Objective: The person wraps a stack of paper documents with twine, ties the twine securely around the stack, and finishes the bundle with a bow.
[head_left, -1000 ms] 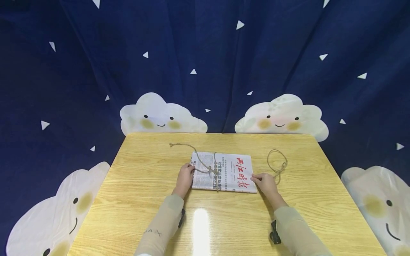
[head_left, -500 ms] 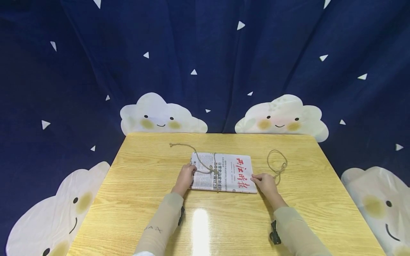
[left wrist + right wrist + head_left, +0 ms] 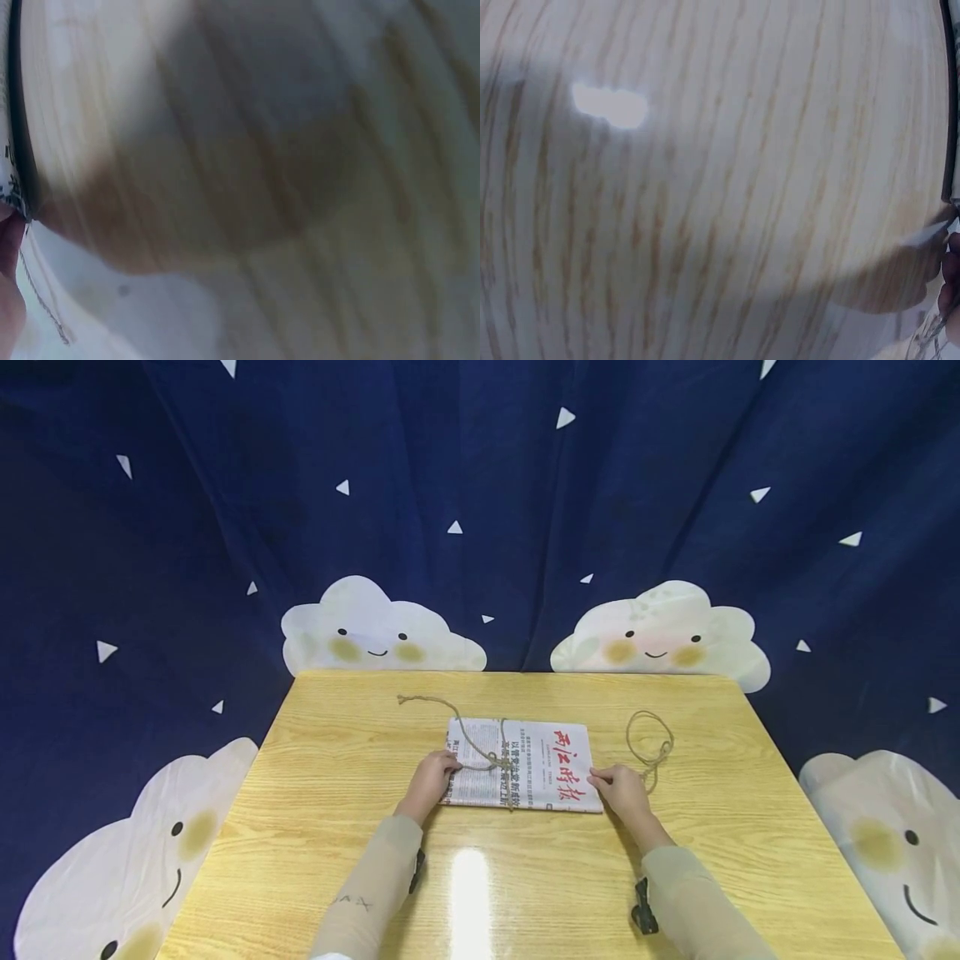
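Observation:
A folded newspaper with a red masthead lies flat on the wooden table, a piece of brown twine tied across it. The twine's knot sits left of the paper's middle, and one loose end trails off beyond the far left edge. At the paper's left side, my left hand pinches a stretch of twine running from the knot. My right hand grips the right edge between thumb and fingers. Only part of the left hand and the right hand shows at the wrist views' edges.
A looped, knotted length of twine lies right of the paper, partly behind the right hand. The wooden table extends on all sides of it. A dark blue curtain with printed clouds hangs behind.
My left hand has shifted slightly toward me along the paper's left side, the twine at its fingertips moving with it. The right hand stays in place on the right edge.

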{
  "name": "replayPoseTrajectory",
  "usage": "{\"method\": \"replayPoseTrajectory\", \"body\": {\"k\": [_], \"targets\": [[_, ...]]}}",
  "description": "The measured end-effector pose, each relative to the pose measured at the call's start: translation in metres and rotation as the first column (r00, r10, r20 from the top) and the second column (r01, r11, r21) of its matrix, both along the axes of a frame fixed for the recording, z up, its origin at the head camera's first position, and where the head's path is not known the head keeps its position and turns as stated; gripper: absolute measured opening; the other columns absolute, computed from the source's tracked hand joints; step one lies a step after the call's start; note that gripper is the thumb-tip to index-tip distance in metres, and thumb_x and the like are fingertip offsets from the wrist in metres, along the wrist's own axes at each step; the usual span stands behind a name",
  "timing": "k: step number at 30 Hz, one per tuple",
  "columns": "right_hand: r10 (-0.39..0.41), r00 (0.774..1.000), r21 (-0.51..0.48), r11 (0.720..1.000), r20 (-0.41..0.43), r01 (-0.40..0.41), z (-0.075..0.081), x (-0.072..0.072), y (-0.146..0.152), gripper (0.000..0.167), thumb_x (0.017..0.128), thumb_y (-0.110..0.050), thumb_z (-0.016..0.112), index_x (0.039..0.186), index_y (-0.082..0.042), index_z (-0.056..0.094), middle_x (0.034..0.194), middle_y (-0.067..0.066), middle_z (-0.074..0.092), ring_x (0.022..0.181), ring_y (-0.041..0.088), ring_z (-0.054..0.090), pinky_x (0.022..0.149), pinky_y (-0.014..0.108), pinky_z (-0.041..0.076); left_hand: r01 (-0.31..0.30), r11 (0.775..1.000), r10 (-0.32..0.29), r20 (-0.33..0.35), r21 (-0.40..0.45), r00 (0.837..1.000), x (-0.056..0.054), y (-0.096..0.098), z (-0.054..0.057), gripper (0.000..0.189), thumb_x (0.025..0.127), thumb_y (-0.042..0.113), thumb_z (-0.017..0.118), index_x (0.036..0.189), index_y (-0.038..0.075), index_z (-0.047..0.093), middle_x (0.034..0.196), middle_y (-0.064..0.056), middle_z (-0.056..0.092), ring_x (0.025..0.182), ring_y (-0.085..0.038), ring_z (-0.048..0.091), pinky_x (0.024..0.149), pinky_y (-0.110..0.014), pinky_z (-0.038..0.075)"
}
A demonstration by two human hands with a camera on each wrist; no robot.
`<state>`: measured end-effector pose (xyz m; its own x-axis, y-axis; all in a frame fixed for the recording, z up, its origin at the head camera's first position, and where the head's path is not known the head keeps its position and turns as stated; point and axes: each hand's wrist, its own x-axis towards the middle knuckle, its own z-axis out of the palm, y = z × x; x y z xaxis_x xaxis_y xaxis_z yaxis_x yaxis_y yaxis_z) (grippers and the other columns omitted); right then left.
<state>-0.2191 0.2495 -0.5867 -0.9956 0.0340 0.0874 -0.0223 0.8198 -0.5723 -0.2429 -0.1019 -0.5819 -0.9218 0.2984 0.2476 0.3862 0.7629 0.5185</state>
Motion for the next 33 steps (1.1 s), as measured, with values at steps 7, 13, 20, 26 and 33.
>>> {"method": "replayPoseTrajectory", "body": {"k": [7,13,20,26,33], "targets": [[-0.015,0.999,0.025,1.0,-0.05,0.016,0.002,0.002,-0.004,0.019,0.079,-0.015,0.071,0.093,-0.003,0.072,0.079,0.01,0.055,0.067,0.02,0.048,0.056,0.033,0.042,0.091,0.996,-0.091,0.065,0.006,0.994,0.004,-0.008,0.0,0.024,0.085,-0.01,0.052,0.101,-0.003,0.068,0.109,-0.015,0.06,0.109,-0.033,0.054,0.096,-0.04,0.043],[-0.004,0.996,0.02,1.0,-0.094,0.006,0.004,0.003,-0.008,0.018,0.078,-0.01,0.07,0.092,0.002,0.07,0.08,0.014,0.058,0.072,0.026,0.053,0.063,0.039,0.045,0.139,0.99,-0.138,0.073,-0.013,0.988,0.008,-0.013,0.003,0.026,0.086,-0.007,0.05,0.108,-0.003,0.065,0.112,-0.015,0.059,0.109,-0.032,0.054,0.096,-0.04,0.043],[-0.075,0.992,-0.027,0.997,-0.106,0.073,0.016,-0.001,-0.026,0.016,0.082,-0.009,0.064,0.094,0.001,0.067,0.078,0.012,0.06,0.069,0.024,0.056,0.06,0.038,0.047,0.143,0.989,-0.14,0.094,-0.034,0.986,0.01,-0.012,0.004,0.027,0.088,-0.007,0.05,0.111,-0.002,0.063,0.115,-0.015,0.057,0.112,-0.032,0.052,0.098,-0.04,0.042],[-0.089,0.996,-0.306,0.948,0.023,0.092,0.024,-0.01,-0.063,0.013,0.081,-0.009,0.064,0.087,0.003,0.068,0.068,0.007,0.062,0.056,0.012,0.054,0.051,0.022,0.045,0.131,0.991,-0.127,0.093,-0.037,0.987,0.011,-0.012,0.004,0.028,0.087,-0.007,0.05,0.111,-0.002,0.063,0.116,-0.014,0.056,0.113,-0.031,0.051,0.098,-0.04,0.041],[0.129,0.893,-0.652,0.728,0.431,0.209,0.031,-0.013,-0.099,0.034,0.091,-0.024,0.055,0.094,0.009,0.064,0.064,0.001,0.063,0.047,0.005,0.049,0.04,0.015,0.036,0.132,0.991,-0.13,0.089,-0.021,0.988,0.012,-0.012,0.004,0.029,0.087,-0.009,0.05,0.111,-0.003,0.063,0.115,-0.014,0.056,0.112,-0.032,0.051,0.098,-0.04,0.041]]}}
